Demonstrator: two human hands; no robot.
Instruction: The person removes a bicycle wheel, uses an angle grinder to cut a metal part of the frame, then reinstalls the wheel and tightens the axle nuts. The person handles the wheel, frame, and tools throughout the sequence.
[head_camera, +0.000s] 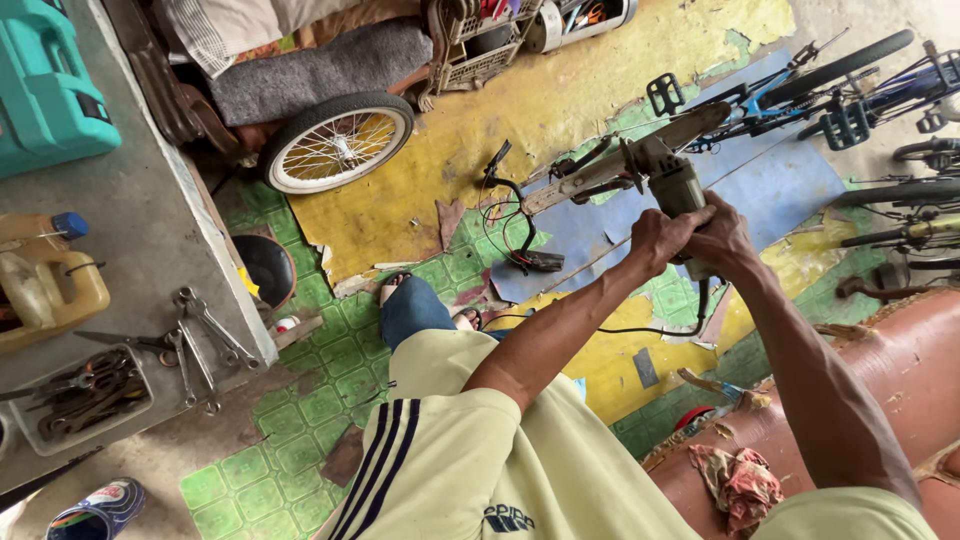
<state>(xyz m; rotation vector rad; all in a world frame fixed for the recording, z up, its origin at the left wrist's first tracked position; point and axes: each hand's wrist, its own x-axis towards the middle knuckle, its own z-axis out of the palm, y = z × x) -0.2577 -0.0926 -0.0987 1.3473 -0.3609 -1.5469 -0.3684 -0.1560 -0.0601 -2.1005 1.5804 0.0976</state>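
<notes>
Head view: left hand (655, 240) and right hand (722, 238) clasp grinder (672, 185); tray (60, 430) holds pliers (88, 385).

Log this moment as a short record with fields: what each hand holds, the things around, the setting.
left hand: left hand grips the angle grinder
right hand: right hand wrapped on the same grinder body
tool: disc end points away from the person; black cord hangs below
bench: wrenches, yellow jug, teal case
floor: bicycle wheel, blue bicycle, green and yellow covering
near right: rag on a reddish surface
</notes>
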